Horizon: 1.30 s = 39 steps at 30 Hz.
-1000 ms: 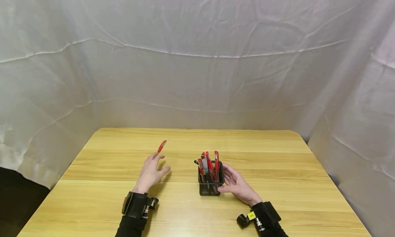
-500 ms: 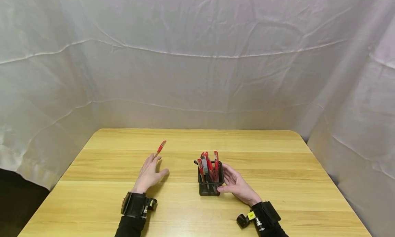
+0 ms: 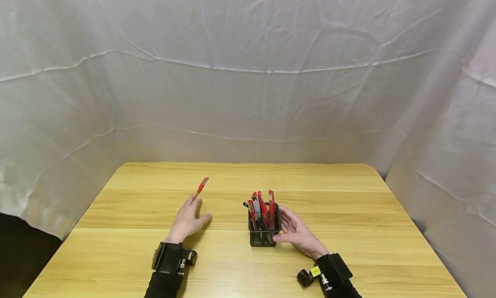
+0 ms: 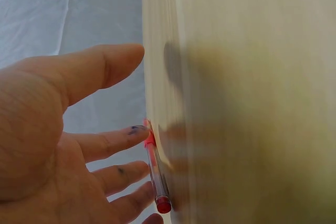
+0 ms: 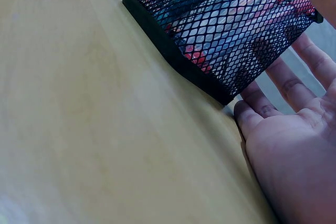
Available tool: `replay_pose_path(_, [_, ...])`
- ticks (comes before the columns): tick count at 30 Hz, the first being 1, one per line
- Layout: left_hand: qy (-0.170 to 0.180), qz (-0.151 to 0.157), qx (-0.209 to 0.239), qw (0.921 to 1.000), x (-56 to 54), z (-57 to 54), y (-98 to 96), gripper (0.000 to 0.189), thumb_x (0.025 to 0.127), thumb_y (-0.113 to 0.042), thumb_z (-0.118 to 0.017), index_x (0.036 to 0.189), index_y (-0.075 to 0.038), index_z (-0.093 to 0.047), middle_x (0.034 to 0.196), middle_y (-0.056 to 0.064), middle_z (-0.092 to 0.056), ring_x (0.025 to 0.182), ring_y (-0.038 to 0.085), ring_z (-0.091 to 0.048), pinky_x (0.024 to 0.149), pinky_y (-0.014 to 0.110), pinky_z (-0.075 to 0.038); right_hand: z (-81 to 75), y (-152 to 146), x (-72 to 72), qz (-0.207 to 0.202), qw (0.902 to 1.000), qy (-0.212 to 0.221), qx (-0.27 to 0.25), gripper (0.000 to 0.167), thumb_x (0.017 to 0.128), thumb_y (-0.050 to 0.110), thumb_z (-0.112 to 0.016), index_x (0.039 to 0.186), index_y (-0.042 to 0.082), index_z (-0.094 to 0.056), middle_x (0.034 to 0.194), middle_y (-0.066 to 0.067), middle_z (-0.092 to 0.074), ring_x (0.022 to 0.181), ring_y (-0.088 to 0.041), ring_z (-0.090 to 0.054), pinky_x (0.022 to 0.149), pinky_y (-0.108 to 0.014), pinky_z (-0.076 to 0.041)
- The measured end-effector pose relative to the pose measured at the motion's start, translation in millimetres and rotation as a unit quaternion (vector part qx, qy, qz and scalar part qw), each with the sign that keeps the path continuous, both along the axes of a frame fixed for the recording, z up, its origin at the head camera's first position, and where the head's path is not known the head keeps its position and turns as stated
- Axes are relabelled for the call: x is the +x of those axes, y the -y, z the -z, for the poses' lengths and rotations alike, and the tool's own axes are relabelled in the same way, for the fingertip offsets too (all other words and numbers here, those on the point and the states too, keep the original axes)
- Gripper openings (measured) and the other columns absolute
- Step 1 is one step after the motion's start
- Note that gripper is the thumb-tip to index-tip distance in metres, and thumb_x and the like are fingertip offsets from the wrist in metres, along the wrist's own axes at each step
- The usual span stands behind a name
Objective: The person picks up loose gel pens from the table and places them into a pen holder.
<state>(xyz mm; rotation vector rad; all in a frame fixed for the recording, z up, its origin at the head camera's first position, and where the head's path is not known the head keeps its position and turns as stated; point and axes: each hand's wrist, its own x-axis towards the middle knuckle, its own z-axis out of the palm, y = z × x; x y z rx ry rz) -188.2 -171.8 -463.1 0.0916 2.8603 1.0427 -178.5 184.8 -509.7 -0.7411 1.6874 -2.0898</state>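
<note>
A red-capped pen (image 3: 201, 186) with a clear barrel lies on the table just beyond the fingers of my left hand (image 3: 185, 222). In the left wrist view that pen (image 4: 158, 174) is beside the fingertips, which reach it or nearly so. The left thumb is spread well away from it. Upright at the table's middle stands a black mesh pen holder (image 3: 262, 240) with several pens (image 3: 264, 207), mostly red-capped. My right hand (image 3: 300, 233) holds the holder's right side, thumb at the front and fingers behind. The right wrist view shows the mesh wall (image 5: 220, 30) between them.
The light wooden table (image 3: 348, 203) extends to both sides of the hands. A pale cloth curtain (image 3: 248, 104) hangs behind it and along both sides. Each wrist wears a black strap with a small camera (image 3: 305, 278).
My left hand has drawn back slightly to the left, and a little more of the loose pen shows past its fingers. The right hand and pen holder have stayed put.
</note>
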Motion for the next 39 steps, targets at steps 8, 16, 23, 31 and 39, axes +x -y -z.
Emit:
replay_pose_path(8, [-0.004, 0.0, -0.006, 1.0, -0.1, 0.3, 0.8, 0.067, 0.096, -0.024, -0.065, 0.146, 0.014, -0.039, 0.161, 0.034, -0.021, 0.148, 0.055, -0.022, 0.121, 0.067, -0.022, -0.8, 0.4, 0.3, 0.001, 1.0, 0.002, 0.003, 0.089, 0.083, -0.004, -0.073, 0.156, -0.004, -0.021, 0.162, -0.031, -0.018, 0.14, 0.005, -0.042, 0.116, -0.01, -0.031])
replay_pose_path(16, [-0.024, -0.021, -0.011, 0.9994, -0.9, -0.1, 1.7, 0.058, 0.095, -0.022, -0.065, 0.138, 0.014, -0.05, 0.151, 0.031, -0.041, 0.14, 0.052, -0.037, 0.115, 0.064, -0.035, -1.8, 0.8, 0.4, 0.001, 1.0, 0.003, 0.006, 0.089, 0.083, -0.003, -0.073, 0.156, -0.003, -0.022, 0.163, -0.025, -0.023, 0.14, 0.006, -0.042, 0.116, -0.009, -0.031])
replay_pose_path(23, [-0.063, -0.05, 0.011, 0.9967, -1.0, 1.8, 4.6, 0.029, 0.092, -0.012, -0.066, 0.109, 0.011, -0.07, 0.123, 0.027, -0.062, 0.113, 0.043, -0.059, 0.097, 0.055, -0.051, -1.3, 1.0, 0.1, 0.0, 1.0, 0.003, 0.005, 0.09, 0.083, -0.002, -0.073, 0.156, -0.004, -0.021, 0.164, -0.027, -0.02, 0.14, 0.006, -0.041, 0.116, -0.01, -0.031])
replay_pose_path(31, [-0.06, -0.103, 0.006, 0.9928, -0.2, -0.7, 8.8, 0.007, 0.079, -0.007, -0.078, 0.076, -0.001, -0.075, 0.076, 0.011, -0.073, 0.068, 0.019, -0.06, 0.058, 0.027, -0.043, -0.5, 0.8, -0.1, 0.001, 1.0, 0.001, 0.004, 0.089, 0.082, -0.003, -0.073, 0.156, -0.003, -0.022, 0.163, -0.025, -0.024, 0.14, 0.005, -0.042, 0.116, -0.01, -0.031])
replay_pose_path(39, [-0.028, -0.105, 0.016, 0.994, 2.5, -4.2, 7.9, 0.011, 0.079, -0.008, -0.078, 0.087, -0.001, -0.075, 0.076, 0.007, -0.072, 0.068, 0.017, -0.061, 0.055, 0.026, -0.045, 0.3, 0.3, -0.5, 0.004, 0.9999, 0.006, 0.009, 0.09, 0.082, -0.003, -0.074, 0.156, -0.003, -0.022, 0.162, -0.033, -0.015, 0.139, 0.006, -0.042, 0.115, -0.009, -0.031])
